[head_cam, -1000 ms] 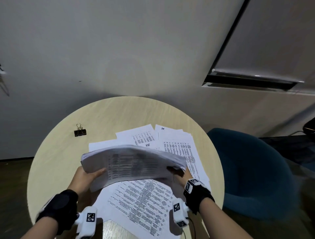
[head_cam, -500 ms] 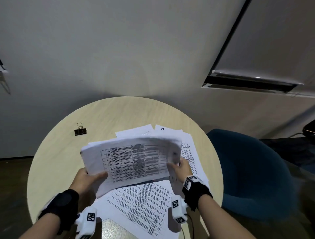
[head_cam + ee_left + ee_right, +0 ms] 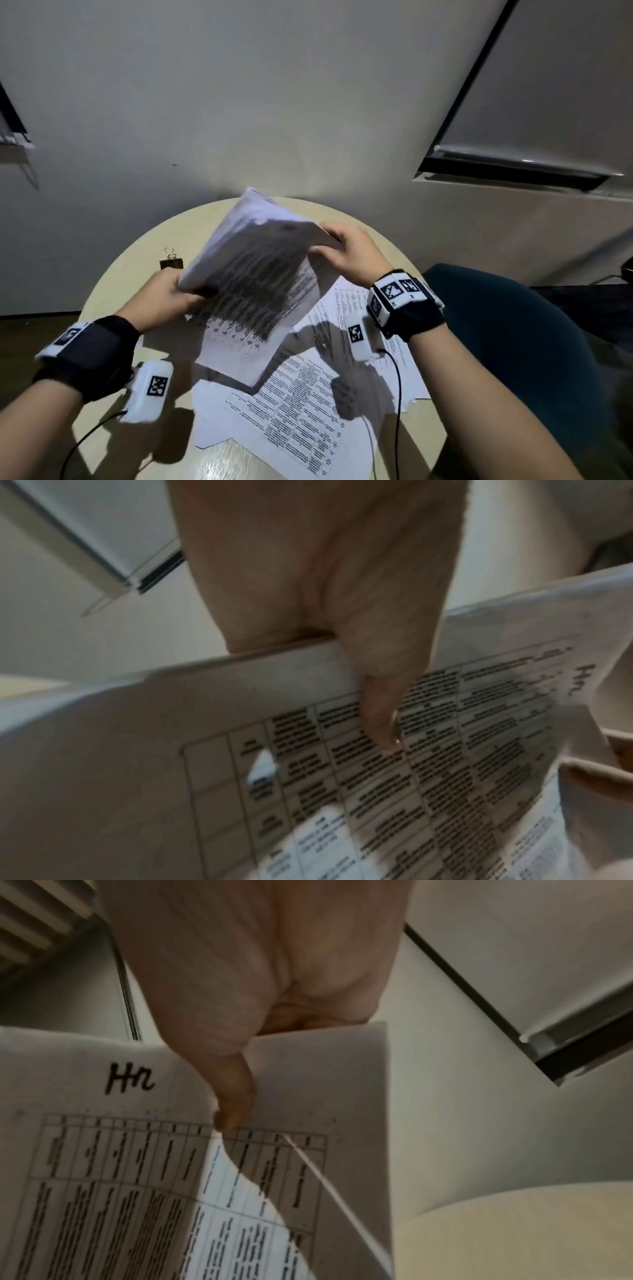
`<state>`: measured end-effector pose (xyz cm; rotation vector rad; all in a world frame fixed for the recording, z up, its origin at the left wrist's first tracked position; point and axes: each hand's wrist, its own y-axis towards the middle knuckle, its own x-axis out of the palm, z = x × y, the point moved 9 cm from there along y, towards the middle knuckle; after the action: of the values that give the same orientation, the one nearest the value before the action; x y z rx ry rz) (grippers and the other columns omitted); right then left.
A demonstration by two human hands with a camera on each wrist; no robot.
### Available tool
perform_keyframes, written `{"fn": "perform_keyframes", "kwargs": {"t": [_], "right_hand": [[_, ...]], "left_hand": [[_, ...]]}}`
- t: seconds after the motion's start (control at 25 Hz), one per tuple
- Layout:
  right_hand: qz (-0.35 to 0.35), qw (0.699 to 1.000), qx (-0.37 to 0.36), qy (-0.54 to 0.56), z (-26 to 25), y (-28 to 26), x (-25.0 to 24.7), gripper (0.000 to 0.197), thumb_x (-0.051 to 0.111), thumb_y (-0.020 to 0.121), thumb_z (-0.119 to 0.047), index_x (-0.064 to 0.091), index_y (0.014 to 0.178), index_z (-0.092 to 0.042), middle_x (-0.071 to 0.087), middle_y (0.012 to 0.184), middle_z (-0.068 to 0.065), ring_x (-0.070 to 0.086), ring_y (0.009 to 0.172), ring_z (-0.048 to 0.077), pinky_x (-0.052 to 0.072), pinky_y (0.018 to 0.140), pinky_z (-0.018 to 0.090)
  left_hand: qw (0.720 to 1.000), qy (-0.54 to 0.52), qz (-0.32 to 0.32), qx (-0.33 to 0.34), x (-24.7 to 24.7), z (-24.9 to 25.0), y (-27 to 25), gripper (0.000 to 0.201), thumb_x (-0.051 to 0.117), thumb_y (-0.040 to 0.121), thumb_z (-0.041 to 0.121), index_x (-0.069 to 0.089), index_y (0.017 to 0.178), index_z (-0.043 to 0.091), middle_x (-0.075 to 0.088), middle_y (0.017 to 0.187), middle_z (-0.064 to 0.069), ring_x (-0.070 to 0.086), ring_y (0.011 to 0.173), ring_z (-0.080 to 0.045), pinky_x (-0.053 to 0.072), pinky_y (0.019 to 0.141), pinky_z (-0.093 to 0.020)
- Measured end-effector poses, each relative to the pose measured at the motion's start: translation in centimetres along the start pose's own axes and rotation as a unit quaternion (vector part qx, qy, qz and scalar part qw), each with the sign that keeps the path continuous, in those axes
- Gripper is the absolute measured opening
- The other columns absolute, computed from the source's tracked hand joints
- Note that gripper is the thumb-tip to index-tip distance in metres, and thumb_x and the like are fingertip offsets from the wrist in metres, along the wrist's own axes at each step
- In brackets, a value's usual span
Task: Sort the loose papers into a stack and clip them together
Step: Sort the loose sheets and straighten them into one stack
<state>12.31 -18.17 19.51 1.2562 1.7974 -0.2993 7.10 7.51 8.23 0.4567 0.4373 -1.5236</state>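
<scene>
A bundle of printed papers (image 3: 250,270) is lifted off the round table and turned slantwise, blurred with motion. My left hand (image 3: 168,298) pinches its lower left edge; in the left wrist view the thumb lies on the printed table of the papers (image 3: 445,764). My right hand (image 3: 349,253) pinches the upper right corner; the right wrist view has the thumb on a sheet marked "Hn" (image 3: 103,1177). More loose sheets (image 3: 301,411) lie spread on the table under both hands. A black binder clip (image 3: 171,262) lies at the table's left, just beyond my left hand.
The round light wooden table (image 3: 133,260) stands against a pale wall. A dark blue chair (image 3: 513,342) sits close at the right. Cables from the wrist cameras trail over the table's near edge.
Both hands have lifted the bundle higher and rotated it from landscape to a slanted upright pose. The right hand rose up and away; the left moved toward the clip.
</scene>
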Motion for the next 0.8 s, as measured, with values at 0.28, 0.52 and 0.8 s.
{"fn": "perform_keyframes", "kwargs": {"t": [0.28,0.52,0.8], "right_hand": [[0.001,0.951,0.291,0.109,10.8,-5.2,7.1,0.040,0.065,0.089,-0.031,0.054,0.124,-0.015,0.061,0.114,-0.001,0.059,0.097,0.015,0.054,0.079,0.030],[-0.213,0.890,0.402,-0.028,16.8,-17.6,16.9,0.100,0.081,0.058,-0.040,0.030,0.143,-0.028,0.037,0.140,-0.001,0.043,0.128,0.022,0.045,0.101,0.035],[-0.314,0.868,0.381,-0.051,17.4,-17.1,18.0,0.033,0.071,0.079,-0.030,0.065,0.105,-0.012,0.065,0.093,0.005,0.065,0.082,0.023,0.049,0.071,0.028]], "left_hand": [[0.944,-0.116,0.125,-0.282,0.3,-14.2,-5.7,0.032,0.073,0.083,0.020,0.063,0.077,-0.009,0.059,0.065,-0.017,0.050,0.059,-0.022,0.038,0.059,-0.032],[0.880,-0.157,0.121,-0.432,3.1,-22.0,-12.7,0.028,0.071,0.084,0.012,0.055,0.068,-0.004,0.054,0.054,-0.016,0.045,0.050,-0.021,0.038,0.055,-0.031],[0.853,-0.192,0.129,-0.467,4.3,-23.4,-13.2,0.030,0.069,0.086,0.017,0.049,0.070,0.002,0.045,0.054,-0.010,0.036,0.048,-0.017,0.029,0.054,-0.030]]}}
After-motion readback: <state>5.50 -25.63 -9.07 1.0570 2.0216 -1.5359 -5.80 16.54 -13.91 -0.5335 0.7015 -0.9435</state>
